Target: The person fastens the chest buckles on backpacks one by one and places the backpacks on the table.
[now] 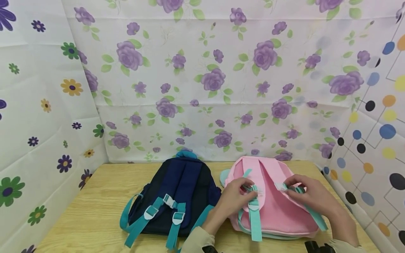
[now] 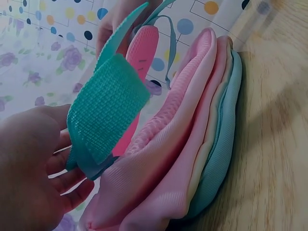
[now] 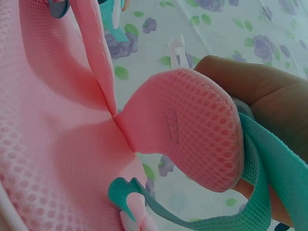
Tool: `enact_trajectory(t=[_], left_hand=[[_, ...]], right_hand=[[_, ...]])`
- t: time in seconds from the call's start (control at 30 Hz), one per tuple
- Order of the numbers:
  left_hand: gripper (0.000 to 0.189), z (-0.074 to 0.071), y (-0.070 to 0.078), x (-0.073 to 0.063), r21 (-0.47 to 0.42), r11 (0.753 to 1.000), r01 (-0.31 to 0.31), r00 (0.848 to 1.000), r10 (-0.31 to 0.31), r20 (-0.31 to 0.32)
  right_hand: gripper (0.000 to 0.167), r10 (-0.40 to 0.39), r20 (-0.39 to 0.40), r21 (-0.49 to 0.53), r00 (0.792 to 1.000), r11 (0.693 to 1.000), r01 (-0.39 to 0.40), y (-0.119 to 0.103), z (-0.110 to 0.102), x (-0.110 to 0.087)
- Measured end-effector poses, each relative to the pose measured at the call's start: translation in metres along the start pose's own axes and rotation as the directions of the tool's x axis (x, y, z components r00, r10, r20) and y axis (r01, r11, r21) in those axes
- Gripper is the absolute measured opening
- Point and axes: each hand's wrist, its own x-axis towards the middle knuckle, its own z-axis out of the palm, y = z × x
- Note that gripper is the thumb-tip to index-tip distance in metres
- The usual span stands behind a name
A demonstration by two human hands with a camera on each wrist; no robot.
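Note:
A pink backpack [image 1: 283,218] with teal webbing lies at the right of the table, its shoulder straps facing up. My left hand [image 1: 232,198] pinches the teal chest strap at the left shoulder strap; in the left wrist view its fingers [image 2: 72,185] curl behind teal webbing [image 2: 108,110]. My right hand [image 1: 311,193] pinches the white buckle half [image 1: 280,186] at the right shoulder strap. The right wrist view shows that buckle half [image 3: 178,50] projecting past the padded pink strap [image 3: 202,125], beside the right hand's fingertips. The hands are apart, and the two chest-strap ends are unjoined.
Left of the pink backpack lies a navy backpack [image 1: 202,179] with teal straps, its white chest buckle [image 1: 169,201] fastened. Both bags rest on a wooden table [image 1: 95,207]. Flowered cloth [image 1: 190,70] hangs behind, with patterned cloths at both sides.

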Motion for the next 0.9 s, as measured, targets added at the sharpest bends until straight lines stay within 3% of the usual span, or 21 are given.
enact_trajectory(t=[0.2, 0.47, 0.73, 0.9], left_hand=[[0.035, -0.0037, -0.0062, -0.0030, -0.001, 1.000, -0.010, 0.999, 0.010, 0.030], [0.029, -0.0040, -0.0055, -0.0062, 0.034, 0.997, -0.067, 0.995, 0.064, 0.073], [0.028, -0.0037, -0.0063, -0.0099, 0.034, 0.999, -0.001, 0.997, -0.001, 0.072], [0.027, -0.0021, -0.0075, -0.0093, 0.007, 1.000, 0.009, 0.998, -0.010, 0.061]], right_hand=[[0.017, -0.011, -0.003, -0.003, 1.000, 1.000, 0.011, -0.0008, 0.0010, 0.0014], [0.014, -0.047, -0.025, -0.001, 0.999, 0.999, 0.047, 0.0005, 0.0026, -0.0003], [0.015, -0.055, -0.014, -0.005, 0.998, 0.998, 0.055, -0.0013, 0.0031, 0.0012], [0.016, -0.070, -0.006, 0.011, 0.997, 0.997, 0.071, -0.0027, 0.0051, 0.0011]])
